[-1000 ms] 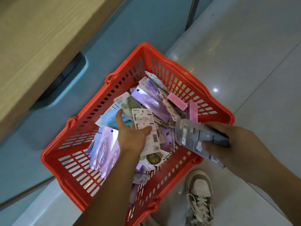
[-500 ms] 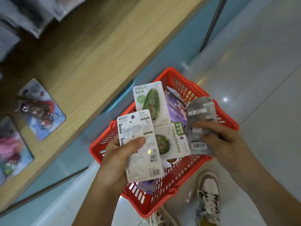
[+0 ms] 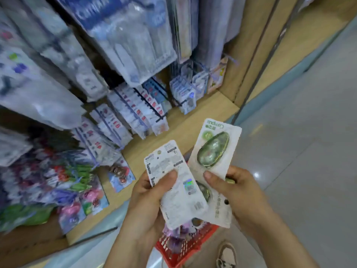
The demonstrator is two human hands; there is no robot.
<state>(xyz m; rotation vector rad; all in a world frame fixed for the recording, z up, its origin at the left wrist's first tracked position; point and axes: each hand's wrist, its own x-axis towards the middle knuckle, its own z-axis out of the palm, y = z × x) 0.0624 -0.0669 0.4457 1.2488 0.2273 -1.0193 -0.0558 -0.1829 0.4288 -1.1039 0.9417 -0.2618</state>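
Here, a shop aisle is seen from above: a pale wooden shelf runs along the left, and a grey tiled floor fills the right, with a light reflected in it. Packs are hung in rows from black hooks above the shelf, and further cards are laid flat on its board at the near left.

In the near middle, a white card is held in the left hand, the thumb pressed across its printed face and the fingers curled behind it. A green pack is pinched at its lower end by the right hand, thumb on the front. It is raised just right of the white card.

A second green pack is half covered by the white card, and which hand carries it cannot be told. A red basket lies under both hands and is mostly hidden by them; only one corner and some purple packets are shown. A shoe is cut off at the near edge. The hung packs are blurred, so their print cannot be read.
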